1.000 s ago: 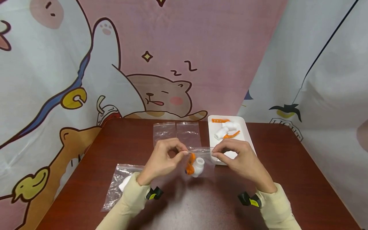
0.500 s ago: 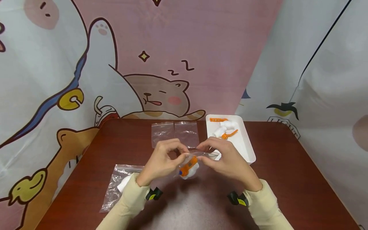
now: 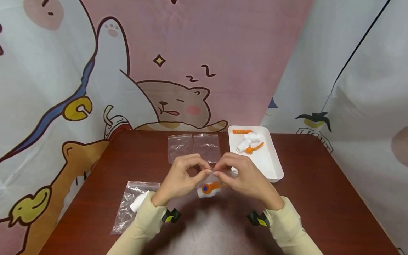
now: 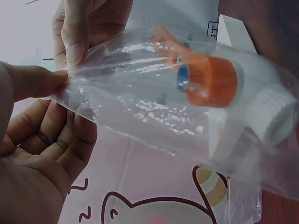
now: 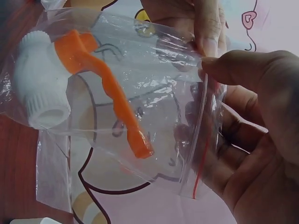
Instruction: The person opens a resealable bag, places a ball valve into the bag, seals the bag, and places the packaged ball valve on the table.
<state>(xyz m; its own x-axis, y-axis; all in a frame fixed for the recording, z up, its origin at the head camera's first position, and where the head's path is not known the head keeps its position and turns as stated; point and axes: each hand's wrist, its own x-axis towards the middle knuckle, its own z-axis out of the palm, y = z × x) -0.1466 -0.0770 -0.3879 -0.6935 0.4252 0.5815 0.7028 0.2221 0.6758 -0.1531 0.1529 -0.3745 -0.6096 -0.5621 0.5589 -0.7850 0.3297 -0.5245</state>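
A clear zip-lock bag (image 4: 154, 121) hangs between my hands, holding a white plastic ball valve (image 5: 39, 79) with an orange lever handle (image 5: 114, 95). In the left wrist view a blue spot (image 4: 182, 77) marks the handle's hub. My left hand (image 3: 183, 176) pinches the bag's top edge between thumb and fingers. Close beside it, my right hand (image 3: 247, 177) pinches the same zip edge, the fingertips of both hands nearly meeting. A red line (image 5: 203, 154) runs along the seal in the right wrist view. The bag is held up over the table.
At the back right, a white tray (image 3: 272, 166) holds white valve bodies (image 3: 243, 145) and orange handles (image 3: 255, 148). Two flat clear bags (image 3: 206, 147) lie at the back. Another bag (image 3: 122, 216) with a white part inside lies left, partly behind my left sleeve.
My right hand has moved left along the bag's top edge, from well apart to right beside my left hand. The valve has turned within the bag. My left hand stays nearly in place.
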